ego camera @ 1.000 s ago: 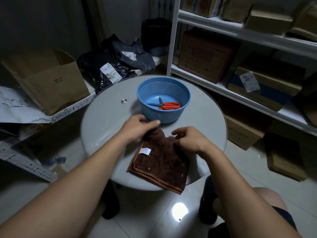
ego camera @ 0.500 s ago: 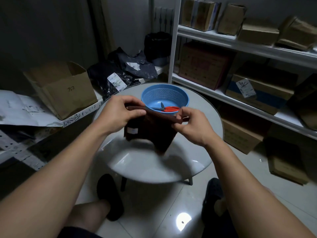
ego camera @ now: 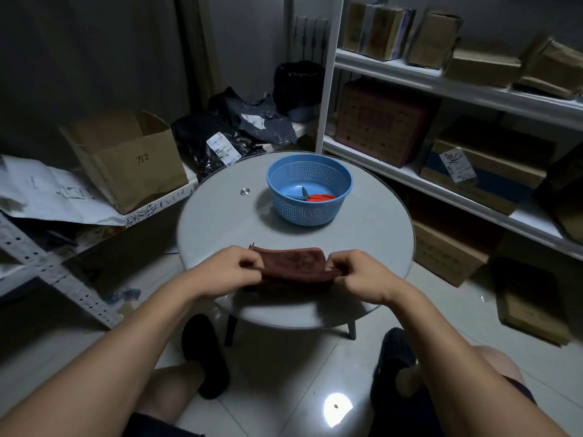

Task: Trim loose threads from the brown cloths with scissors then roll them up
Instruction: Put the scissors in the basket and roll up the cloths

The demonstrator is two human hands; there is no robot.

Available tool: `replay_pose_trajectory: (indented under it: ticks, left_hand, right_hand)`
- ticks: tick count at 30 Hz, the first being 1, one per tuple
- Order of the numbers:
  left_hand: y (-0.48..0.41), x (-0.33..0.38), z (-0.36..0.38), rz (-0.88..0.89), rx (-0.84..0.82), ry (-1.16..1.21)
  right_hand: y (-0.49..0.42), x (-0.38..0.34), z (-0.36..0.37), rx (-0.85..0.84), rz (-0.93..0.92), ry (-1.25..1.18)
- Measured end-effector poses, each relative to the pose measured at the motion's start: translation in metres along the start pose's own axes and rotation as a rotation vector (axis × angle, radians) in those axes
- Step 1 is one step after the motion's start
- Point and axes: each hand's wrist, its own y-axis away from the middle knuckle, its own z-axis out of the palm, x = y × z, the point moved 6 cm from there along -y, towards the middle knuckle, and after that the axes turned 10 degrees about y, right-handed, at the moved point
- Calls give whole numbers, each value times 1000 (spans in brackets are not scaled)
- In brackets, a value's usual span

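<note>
Both hands closed on one folded brown cloth [ego camera: 291,268] at near table [ego camera: 220,222] edge: left hand [ego camera: 225,269] pinching left end, right hand [ego camera: 362,274] the right. Farther off, red-handled scissors [ego camera: 310,196] inside blue basket [ego camera: 308,192], blades partly hidden by rim. Cloth ends covered by fingers.

A dim storeroom is surrounding a round grey table [ego camera: 220,222]. White shelving [ego camera: 441,86] is holding cardboard boxes [ego camera: 381,121] along the right. A light is glaring off the glossy tiled floor [ego camera: 337,407]; black bags [ego camera: 252,121] are slumping by the grey wall.
</note>
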Motion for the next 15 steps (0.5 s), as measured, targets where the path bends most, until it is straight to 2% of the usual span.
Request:
replay_pose_trajectory:
  ticks: [3,6,10,13,15]
  left_hand:
    - [-15,-5,-4,-88,136,127]
    - [-31,-22,-6,-179,286,150]
    - [-35,-33,0,-280,437,-17]
    - [-23,-22,2,-177,570,-174]
    - [-18,-18,6,-63,580,-353]
  right_hand:
    - [-14,12,2,51,110,-135]
    - [-34,23,9,149,215,-163]
    - [-48,28,21,290,337,-141]
    - [-45,25,23,376,395,-20]
    - [-42,23,22,400,432,76]
